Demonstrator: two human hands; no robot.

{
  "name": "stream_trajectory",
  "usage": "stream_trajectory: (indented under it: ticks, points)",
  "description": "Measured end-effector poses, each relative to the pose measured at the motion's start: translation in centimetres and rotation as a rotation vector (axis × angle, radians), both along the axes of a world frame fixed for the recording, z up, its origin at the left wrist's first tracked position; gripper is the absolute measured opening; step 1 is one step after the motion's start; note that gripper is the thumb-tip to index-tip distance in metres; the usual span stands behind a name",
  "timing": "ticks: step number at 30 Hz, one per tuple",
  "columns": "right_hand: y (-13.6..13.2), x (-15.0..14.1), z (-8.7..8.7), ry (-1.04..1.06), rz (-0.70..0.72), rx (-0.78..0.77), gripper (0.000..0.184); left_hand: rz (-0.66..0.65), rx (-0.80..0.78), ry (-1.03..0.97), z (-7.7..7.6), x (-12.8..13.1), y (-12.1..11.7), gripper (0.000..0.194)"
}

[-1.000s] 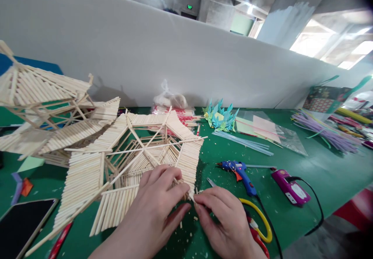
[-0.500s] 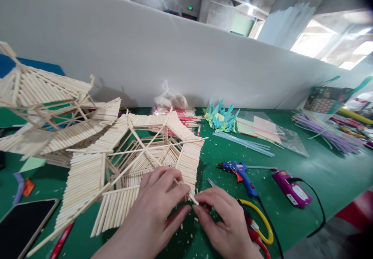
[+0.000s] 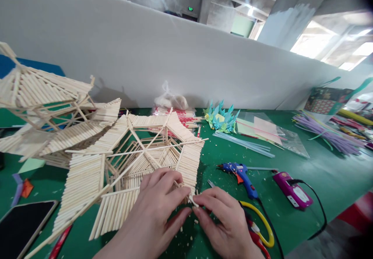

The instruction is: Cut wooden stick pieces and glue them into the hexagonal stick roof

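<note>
A model roof [image 3: 80, 189] built from pale wooden sticks lies on the green table, its frame open in the middle. My left hand [image 3: 160, 204] curls over its near right edge, index finger and thumb closed about the stick-covered rim. Close by on the right, my right hand [image 3: 223, 222] pinches the end of a short wooden stick [image 3: 193, 201] between thumb and index finger at that same corner. Part of the rim and the stick's far end are hidden under my left fingers.
Right of my hands lie a blue glue gun [image 3: 239, 173], yellow-handled pliers [image 3: 266, 224] and a purple power box [image 3: 293, 189] with a cord. A second stick model [image 3: 43, 91] stands at left, behind a phone [image 3: 26, 228]. Blue folded paper [image 3: 221, 117] sits near the wall.
The short stick's visible end has shifted slightly, and my right fingers have moved slightly around it. My left hand stays nearly in place on the rim.
</note>
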State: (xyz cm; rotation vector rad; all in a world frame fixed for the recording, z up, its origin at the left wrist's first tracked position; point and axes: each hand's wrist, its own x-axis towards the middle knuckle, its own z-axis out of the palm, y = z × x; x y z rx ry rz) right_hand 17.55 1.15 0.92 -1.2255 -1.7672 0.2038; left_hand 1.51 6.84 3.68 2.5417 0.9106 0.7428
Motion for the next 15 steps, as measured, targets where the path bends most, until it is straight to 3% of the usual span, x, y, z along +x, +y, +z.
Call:
stream_trajectory:
  ticks: [15]
  points:
    - [0.22, -0.34, -0.69, 0.090, 0.004, 0.030, 0.021, 0.010, 0.003, -0.005, -0.13, -0.11, 0.04, 0.020]
